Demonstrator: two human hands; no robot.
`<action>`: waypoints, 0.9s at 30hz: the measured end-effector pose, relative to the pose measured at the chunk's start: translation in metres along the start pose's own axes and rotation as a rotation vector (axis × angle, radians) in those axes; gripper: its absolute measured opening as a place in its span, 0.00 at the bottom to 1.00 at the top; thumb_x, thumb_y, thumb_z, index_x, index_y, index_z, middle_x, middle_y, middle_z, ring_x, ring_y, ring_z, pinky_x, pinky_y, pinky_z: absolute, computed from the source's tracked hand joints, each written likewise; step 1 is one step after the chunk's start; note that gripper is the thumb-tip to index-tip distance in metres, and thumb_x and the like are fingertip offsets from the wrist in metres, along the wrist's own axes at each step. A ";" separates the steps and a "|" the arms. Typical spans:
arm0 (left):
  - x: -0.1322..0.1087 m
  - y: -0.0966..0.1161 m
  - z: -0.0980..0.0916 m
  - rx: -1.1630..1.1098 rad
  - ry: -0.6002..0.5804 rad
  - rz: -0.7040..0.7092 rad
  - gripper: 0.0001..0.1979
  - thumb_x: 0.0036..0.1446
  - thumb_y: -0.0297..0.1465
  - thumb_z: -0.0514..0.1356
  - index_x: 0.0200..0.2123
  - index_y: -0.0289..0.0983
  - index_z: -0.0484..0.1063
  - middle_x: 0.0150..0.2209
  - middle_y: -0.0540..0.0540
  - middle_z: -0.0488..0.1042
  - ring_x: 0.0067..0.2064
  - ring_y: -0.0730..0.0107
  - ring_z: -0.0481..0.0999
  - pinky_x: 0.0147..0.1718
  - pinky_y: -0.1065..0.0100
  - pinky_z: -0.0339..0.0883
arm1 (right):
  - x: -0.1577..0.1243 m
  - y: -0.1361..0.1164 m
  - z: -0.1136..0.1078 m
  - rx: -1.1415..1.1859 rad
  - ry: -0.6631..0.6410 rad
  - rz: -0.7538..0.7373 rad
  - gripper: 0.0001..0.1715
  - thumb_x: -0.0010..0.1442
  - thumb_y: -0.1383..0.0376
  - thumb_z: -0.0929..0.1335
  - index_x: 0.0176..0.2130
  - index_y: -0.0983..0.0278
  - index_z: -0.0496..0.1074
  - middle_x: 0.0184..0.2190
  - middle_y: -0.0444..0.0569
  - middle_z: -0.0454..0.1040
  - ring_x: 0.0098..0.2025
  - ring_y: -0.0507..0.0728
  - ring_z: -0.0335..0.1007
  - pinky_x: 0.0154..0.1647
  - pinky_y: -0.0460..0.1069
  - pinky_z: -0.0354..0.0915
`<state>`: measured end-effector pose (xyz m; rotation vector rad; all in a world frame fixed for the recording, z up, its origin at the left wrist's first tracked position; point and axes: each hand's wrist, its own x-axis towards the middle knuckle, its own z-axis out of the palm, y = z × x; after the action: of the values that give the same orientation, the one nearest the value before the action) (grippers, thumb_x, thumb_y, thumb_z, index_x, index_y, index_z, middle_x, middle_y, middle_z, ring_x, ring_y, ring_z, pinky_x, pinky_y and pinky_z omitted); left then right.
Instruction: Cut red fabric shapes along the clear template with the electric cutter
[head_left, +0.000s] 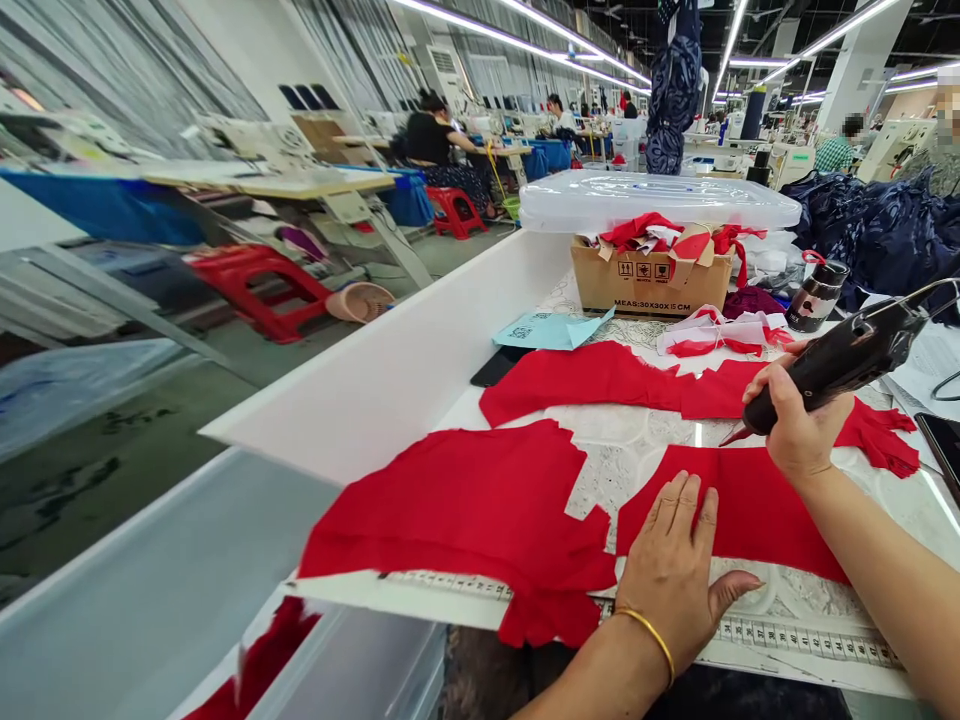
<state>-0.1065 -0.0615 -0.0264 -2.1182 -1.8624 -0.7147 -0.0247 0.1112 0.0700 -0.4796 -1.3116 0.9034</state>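
My left hand (675,550) lies flat, fingers stretched out, on a red fabric piece (735,490) at the front of the table. Wrapped round a black corded power tool (840,360) with a narrow pointed tip is my right hand (806,420). The tip points down to the left, just above the far edge of that piece; whether it touches the cloth I cannot tell. To the left, a larger red fabric piece (457,500) with a jagged right side hangs slightly over the front edge. A long red fabric strip (585,380) lies behind both.
A measuring tape (810,638) runs along the table's front edge. Further back stand a cardboard box (652,285) of red scraps and a black canister (817,297). A blue paper (551,329) lies over a dark flat object. A white side panel (360,370) borders the left.
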 end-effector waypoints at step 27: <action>0.002 -0.002 -0.001 0.022 0.055 0.034 0.40 0.71 0.57 0.41 0.61 0.29 0.71 0.59 0.29 0.74 0.62 0.44 0.73 0.56 0.49 0.74 | 0.011 -0.001 -0.036 -0.052 0.130 0.007 0.24 0.52 0.52 0.76 0.40 0.59 0.65 0.20 0.35 0.70 0.18 0.52 0.68 0.23 0.49 0.69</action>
<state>-0.1084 -0.0601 -0.0248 -2.0902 -1.7937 -0.7342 0.0104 0.1262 0.0694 -0.5748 -1.2178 0.8312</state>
